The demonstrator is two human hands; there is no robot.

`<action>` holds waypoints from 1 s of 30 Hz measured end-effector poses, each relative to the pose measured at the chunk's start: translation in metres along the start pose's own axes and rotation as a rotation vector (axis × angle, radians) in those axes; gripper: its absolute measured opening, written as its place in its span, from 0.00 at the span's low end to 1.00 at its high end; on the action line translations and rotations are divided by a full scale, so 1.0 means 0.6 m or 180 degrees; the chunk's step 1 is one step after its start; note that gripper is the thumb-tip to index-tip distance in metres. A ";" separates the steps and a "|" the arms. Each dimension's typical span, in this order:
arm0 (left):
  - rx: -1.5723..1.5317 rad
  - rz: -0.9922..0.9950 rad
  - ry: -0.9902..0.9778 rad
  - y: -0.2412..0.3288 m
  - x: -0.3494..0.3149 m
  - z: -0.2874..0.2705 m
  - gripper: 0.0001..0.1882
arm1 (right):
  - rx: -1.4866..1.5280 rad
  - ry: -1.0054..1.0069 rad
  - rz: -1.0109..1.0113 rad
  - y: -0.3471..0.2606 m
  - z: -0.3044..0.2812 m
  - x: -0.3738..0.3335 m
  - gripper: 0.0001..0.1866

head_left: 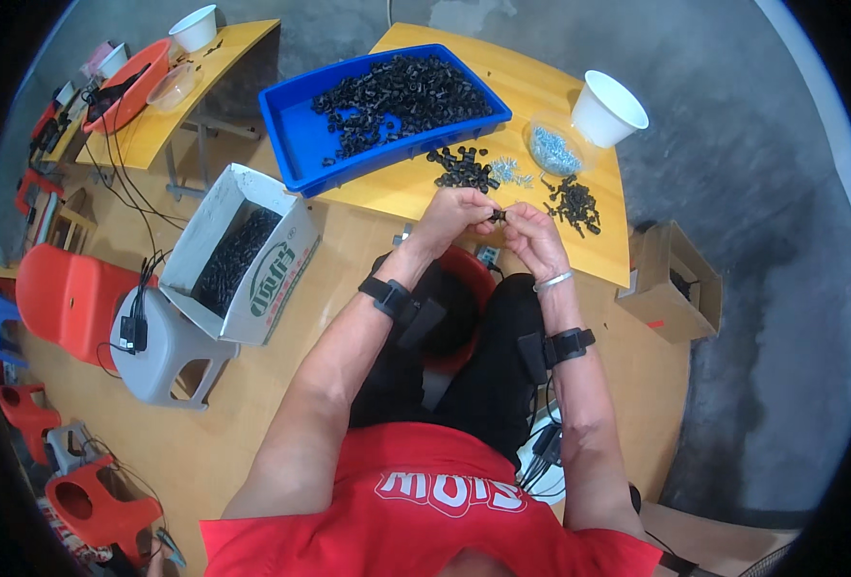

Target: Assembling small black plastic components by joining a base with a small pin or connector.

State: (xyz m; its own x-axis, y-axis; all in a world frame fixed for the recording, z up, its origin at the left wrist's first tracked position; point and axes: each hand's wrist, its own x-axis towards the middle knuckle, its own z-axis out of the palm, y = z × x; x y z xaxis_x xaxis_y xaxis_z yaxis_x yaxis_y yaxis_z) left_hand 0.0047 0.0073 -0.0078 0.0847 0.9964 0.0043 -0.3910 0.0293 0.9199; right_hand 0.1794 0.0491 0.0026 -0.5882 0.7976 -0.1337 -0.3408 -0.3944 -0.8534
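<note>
My left hand (456,213) and my right hand (535,237) meet at the table's near edge, fingers pinched on a small black plastic part (498,217) between them. Its exact kind is too small to tell. Just beyond the hands lies a pile of black plastic pieces (462,171), with a few loose silver screws (508,173) beside it. Right of them is a heap of thin black parts (575,204). A clear bowl (553,149) of silver screws stands behind that heap. The blue tray (296,159) at the back left holds many black pieces.
A white tub (610,108) stands at the table's right. On the left, a white carton (286,274) of black pieces rests by a grey stool (171,351). A red basin (472,274) sits between my legs. A brown box (671,288) is on the floor at right.
</note>
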 end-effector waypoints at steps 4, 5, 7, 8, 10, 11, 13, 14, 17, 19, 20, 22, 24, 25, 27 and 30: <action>0.0035 -0.0022 -0.0036 0.003 -0.005 -0.002 0.06 | 0.0102 -0.0196 0.0003 0.000 -0.004 0.002 0.02; -0.0005 -0.0045 -0.0022 0.003 -0.007 -0.003 0.06 | 0.0097 -0.0196 0.0007 0.000 -0.004 0.001 0.02; -0.0047 -0.0063 -0.0011 0.004 -0.008 -0.002 0.06 | 0.0089 -0.0234 -0.0036 0.001 -0.004 0.002 0.02; -0.0068 -0.0055 0.0020 0.004 -0.008 0.000 0.06 | 0.0084 -0.0234 -0.0036 0.001 -0.004 0.002 0.02; -0.0093 -0.0047 0.0053 0.004 -0.008 0.001 0.05 | -0.0055 -0.0087 -0.0009 0.001 -0.003 0.001 0.03; -0.0113 -0.0043 0.0054 0.004 -0.008 0.002 0.05 | -0.0057 -0.0087 -0.0007 0.001 -0.003 0.001 0.03; -0.0132 -0.0047 0.0058 0.001 -0.007 -0.001 0.05 | -0.0070 -0.0175 0.0012 0.001 0.001 0.000 0.03; -0.0077 -0.0047 0.0035 0.000 -0.006 -0.002 0.05 | -0.0067 -0.0173 0.0016 0.002 0.001 0.000 0.03; -0.0007 -0.0035 0.0010 0.001 -0.007 -0.002 0.06 | -0.0049 -0.0118 -0.0035 0.004 0.000 0.002 0.03; 0.0005 -0.0029 -0.0005 0.000 -0.007 0.000 0.06 | -0.0036 -0.0135 -0.0071 0.005 -0.002 0.001 0.03; 0.0010 -0.0044 0.0023 0.000 -0.007 0.000 0.06 | -0.0035 -0.0131 -0.0069 0.005 -0.003 0.001 0.03; 0.0015 -0.0059 0.0060 0.001 -0.008 0.000 0.06 | -0.0062 -0.0096 -0.0035 0.003 0.000 0.001 0.03; -0.0012 -0.0020 0.0065 0.001 -0.009 0.001 0.05 | -0.0054 -0.0073 -0.0055 0.003 0.005 -0.002 0.03; -0.0014 -0.0020 0.0071 0.000 -0.010 0.001 0.05 | -0.0046 -0.0050 -0.0080 0.003 0.006 -0.002 0.03; -0.0088 0.0020 0.0061 0.000 -0.009 0.001 0.05 | -0.0052 -0.0056 -0.0075 0.004 0.005 -0.001 0.03; -0.0149 0.0039 0.0117 -0.003 -0.009 0.003 0.05 | -0.0102 -0.0010 -0.0083 0.004 0.005 -0.001 0.03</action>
State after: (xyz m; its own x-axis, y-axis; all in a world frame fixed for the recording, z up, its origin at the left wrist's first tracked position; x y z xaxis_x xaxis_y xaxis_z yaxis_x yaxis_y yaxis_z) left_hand 0.0068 0.0014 -0.0090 0.0461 0.9989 0.0003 -0.4343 0.0198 0.9005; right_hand 0.1767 0.0459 0.0021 -0.5817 0.8060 -0.1098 -0.3324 -0.3587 -0.8722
